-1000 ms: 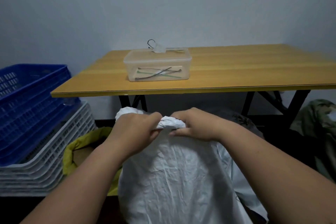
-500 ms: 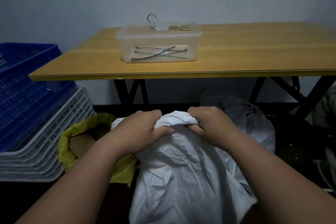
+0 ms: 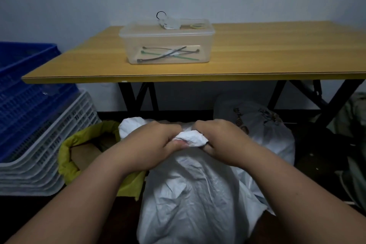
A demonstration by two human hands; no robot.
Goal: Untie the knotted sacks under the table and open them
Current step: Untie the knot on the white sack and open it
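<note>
A white woven sack stands on the floor in front of the wooden table. Its neck is bunched into a knot at the top. My left hand grips the knot from the left, and my right hand pinches it from the right, fingers curled into the fabric. A second white sack with printed marks sits behind, under the table. A yellow-green sack stands open at the left, brown contents showing inside.
A clear plastic box holding cable ties sits on the table. Stacked blue crates and white crates fill the left. Black table legs stand behind the sacks. Dark green fabric lies at the right.
The view has tilted and drawn closer. Both hands keep hold of the sack's knot and have worked it; a lump of white fabric now bulges between them.
</note>
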